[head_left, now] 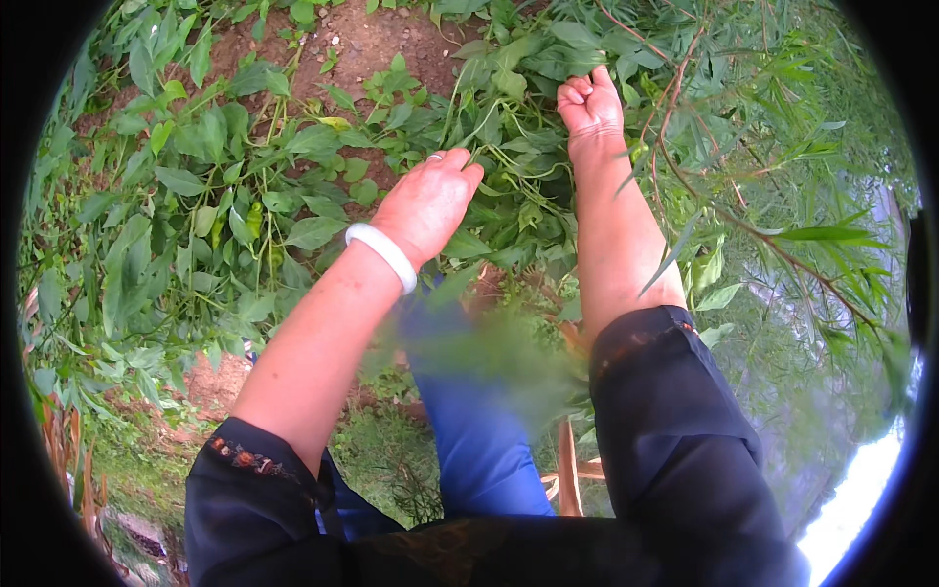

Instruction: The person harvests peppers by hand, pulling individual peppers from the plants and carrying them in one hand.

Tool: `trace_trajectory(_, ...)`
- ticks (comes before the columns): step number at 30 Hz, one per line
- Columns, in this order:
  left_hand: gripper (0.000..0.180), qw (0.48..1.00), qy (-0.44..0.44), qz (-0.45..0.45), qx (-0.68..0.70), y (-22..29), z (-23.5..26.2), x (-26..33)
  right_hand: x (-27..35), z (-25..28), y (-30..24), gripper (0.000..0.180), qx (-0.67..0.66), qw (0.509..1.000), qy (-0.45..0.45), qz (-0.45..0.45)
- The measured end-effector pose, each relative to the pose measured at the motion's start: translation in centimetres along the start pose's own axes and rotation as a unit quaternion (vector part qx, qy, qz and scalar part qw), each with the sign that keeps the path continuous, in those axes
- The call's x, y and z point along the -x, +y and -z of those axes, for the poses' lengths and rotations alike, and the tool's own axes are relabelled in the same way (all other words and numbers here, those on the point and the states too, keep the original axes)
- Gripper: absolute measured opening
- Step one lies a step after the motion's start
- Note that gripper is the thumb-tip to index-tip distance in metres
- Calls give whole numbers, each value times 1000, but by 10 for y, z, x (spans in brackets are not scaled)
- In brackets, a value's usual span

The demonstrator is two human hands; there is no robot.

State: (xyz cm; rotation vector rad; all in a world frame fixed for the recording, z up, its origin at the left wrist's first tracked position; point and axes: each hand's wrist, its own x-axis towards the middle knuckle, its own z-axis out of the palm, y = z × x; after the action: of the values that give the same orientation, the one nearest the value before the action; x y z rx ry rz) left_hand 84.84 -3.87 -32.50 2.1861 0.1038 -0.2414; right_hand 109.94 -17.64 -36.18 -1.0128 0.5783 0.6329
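Observation:
My left hand (pixel 430 201), with a white bangle (pixel 381 256) at the wrist and a ring on a finger, reaches into leafy green plants (pixel 518 161). Its back faces up and the fingers bend down beside thin pale green stems (pixel 481 127); the fingertips are hidden, so any hold is unclear. Farther out and to the right, my right hand (pixel 592 106) is turned palm up. Its fingers are curled in and the thumb reaches to the leaves (pixel 577 61) above it. Whatever lies in that grip is covered by foliage.
Bare brown soil (pixel 362 44) shows between plants at the far side. More leafy plants (pixel 196 157) spread to the left. A thin branch (pixel 719 207) with narrow leaves crosses on the right. A blurred leaf (pixel 479 342) hangs close in front of my blue trouser leg (pixel 479 450). Dry stalks (pixel 570 470) lie beside it.

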Motion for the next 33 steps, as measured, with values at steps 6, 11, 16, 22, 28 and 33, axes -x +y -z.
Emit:
trace_trajectory(6, 33, 1000, -21, -3, 2, 4, -2, 0, 12, 1, -7, 6, 104, 992, 77, 2)
trace_trajectory(11, 32, 1000, -7, -11, 6, 5, -6, 3, 14, 1, -17, 20, 282, 941, 184, 24)
trace_trajectory(16, 32, 1000, -12, -10, 8, 6, -5, 4, 24, -10, -20, 17, 324, 925, 196, 35)
trace_trajectory(22, 34, 1000, -12, -3, 7, 10, -4, 5, 26, -19, -30, 17, 326, 922, 207, -11)
trace_trajectory(28, 35, 1000, -7, -5, 1, 13, -5, 8, 21, -7, -35, 11, 209, 952, 223, -29)
trace_trajectory(33, 34, 1000, -15, 8, 6, 17, -5, 9, 29, 9, -31, 15, 150, 976, 152, -32)
